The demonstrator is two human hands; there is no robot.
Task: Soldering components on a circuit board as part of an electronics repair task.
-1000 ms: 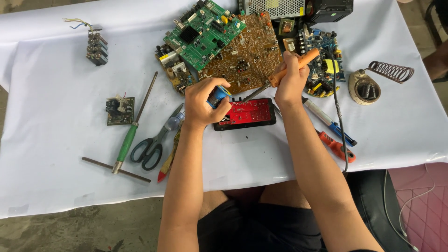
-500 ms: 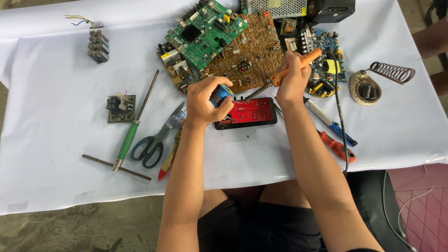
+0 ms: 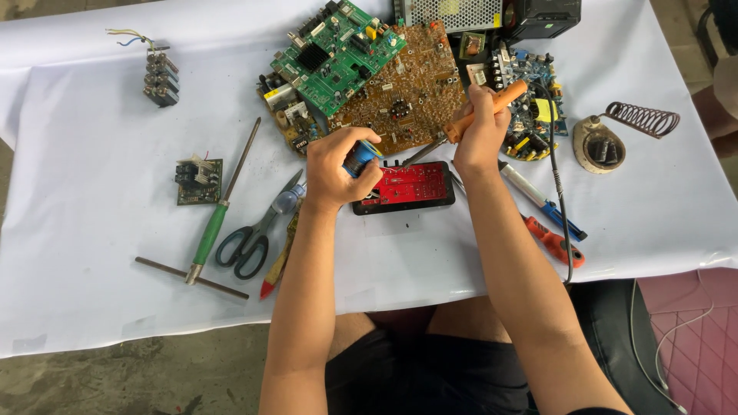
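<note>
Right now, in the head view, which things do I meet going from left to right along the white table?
Small green board → green-handled screwdriver → scissors → left hand → red board → right hand → coil stand.

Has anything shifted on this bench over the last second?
Hardly anything. The right hand still grips the orange soldering iron, tip at the red board; the left hand still holds a small blue spool. The scissors stayed put.
</note>
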